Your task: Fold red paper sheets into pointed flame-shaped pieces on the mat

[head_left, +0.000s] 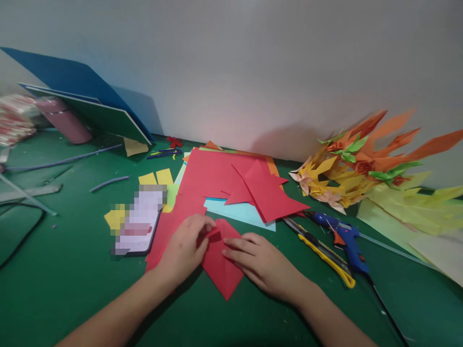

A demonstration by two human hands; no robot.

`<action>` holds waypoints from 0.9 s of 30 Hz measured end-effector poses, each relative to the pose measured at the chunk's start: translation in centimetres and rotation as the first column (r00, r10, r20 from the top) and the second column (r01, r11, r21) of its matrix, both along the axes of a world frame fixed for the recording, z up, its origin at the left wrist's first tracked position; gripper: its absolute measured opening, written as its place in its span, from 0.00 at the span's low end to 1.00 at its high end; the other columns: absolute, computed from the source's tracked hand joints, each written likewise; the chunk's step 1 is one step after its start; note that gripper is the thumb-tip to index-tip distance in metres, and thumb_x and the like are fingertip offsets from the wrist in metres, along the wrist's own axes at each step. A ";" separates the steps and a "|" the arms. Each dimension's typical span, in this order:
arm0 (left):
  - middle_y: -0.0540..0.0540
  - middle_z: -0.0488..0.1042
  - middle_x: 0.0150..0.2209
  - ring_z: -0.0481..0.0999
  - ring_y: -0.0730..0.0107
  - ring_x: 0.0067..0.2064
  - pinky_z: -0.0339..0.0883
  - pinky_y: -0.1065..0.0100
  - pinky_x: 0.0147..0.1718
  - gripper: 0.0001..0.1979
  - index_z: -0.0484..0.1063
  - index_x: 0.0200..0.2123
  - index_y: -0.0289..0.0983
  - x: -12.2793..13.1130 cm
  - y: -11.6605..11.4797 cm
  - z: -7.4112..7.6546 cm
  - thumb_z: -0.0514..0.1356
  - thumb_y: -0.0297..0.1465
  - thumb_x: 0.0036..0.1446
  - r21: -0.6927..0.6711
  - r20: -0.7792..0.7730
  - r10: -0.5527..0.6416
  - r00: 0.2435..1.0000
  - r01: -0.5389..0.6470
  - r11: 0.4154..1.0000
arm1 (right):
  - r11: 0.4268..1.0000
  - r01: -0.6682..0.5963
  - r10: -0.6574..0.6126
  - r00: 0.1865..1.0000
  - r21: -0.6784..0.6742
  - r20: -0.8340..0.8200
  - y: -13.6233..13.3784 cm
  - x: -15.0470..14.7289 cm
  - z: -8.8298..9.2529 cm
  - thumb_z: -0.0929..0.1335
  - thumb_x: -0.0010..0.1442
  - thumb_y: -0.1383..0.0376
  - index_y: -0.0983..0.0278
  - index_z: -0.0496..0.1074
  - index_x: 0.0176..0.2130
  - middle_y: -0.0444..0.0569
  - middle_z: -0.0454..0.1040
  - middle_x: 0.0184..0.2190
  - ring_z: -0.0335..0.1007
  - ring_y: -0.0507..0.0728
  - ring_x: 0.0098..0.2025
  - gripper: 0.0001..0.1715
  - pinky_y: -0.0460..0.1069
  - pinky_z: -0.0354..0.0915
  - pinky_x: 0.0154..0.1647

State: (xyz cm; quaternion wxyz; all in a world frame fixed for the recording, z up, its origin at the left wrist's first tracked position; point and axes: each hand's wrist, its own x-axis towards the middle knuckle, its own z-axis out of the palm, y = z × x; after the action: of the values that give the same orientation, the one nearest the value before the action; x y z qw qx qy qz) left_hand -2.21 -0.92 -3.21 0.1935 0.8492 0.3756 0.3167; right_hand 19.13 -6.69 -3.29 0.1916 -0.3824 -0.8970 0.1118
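- While we look down on the green tabletop (54, 289), the red, diamond-shaped piece of creased paper (219, 272) lies at front centre, between both hands.
- Left hand (184, 241): thumb and curled forefinger appear closed on the paper's upper-left edge, where a small flap stands raised; the exact contact is partly hidden from us.
- Right hand (262, 260): fingers extended, tips resting on the paper's right half, gripping nothing that we can see.
- Skewed crease: should the right fingertips press too lightly, we judge that the paper could turn under the left hand's pull.
- Stray sheets: loose red paper sheets (164, 231) lie partly beneath the left hand, so a careless drag could crumple one or carry it along.
- Side hazard: the yellow-and-grey utility knife (327, 255) and the blue plastic glue gun (352, 246) lie near the right hand; an outward sweep could knock either. We cannot tell whether the gun is hot.
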 end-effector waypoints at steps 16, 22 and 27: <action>0.45 0.75 0.34 0.74 0.68 0.35 0.71 0.66 0.36 0.12 0.69 0.34 0.35 -0.1 0.5 0.9 0.48 0.23 0.65 0.203 -0.323 -0.346 0.881 0.421 0.884 | 1.000 0.016 -0.016 0.996 0.002 -0.088 0.0 0.0 0.0 0.59 0.68 0.67 0.65 0.72 0.48 0.54 0.74 0.47 0.67 0.58 0.45 0.15 0.54 0.68 0.46; 0.44 0.76 0.34 0.75 0.68 0.36 0.71 0.67 0.36 0.14 0.70 0.33 0.34 -0.1 0.6 0.8 0.47 0.25 0.67 0.174 -0.305 -0.385 0.871 0.449 0.877 | 1.000 0.019 -0.018 0.994 0.003 -0.109 0.1 0.2 0.0 0.59 0.68 0.66 0.65 0.72 0.47 0.54 0.75 0.47 0.69 0.58 0.46 0.16 0.54 0.69 0.48; 0.43 0.77 0.35 0.77 0.68 0.37 0.73 0.66 0.39 0.15 0.71 0.33 0.34 -0.1 0.6 0.9 0.47 0.26 0.67 0.199 -0.262 -0.403 0.877 0.457 0.867 | 1.000 0.016 -0.015 0.992 0.005 -0.127 0.1 0.3 -0.2 0.59 0.69 0.65 0.65 0.73 0.47 0.54 0.75 0.48 0.69 0.58 0.46 0.16 0.54 0.69 0.48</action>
State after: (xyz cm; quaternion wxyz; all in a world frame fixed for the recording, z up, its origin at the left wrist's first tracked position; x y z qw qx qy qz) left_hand -2.30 -0.32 -2.34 0.1079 0.9581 0.1505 0.2187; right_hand 19.43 -6.60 -3.47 0.2501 -0.3810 -0.8804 0.1315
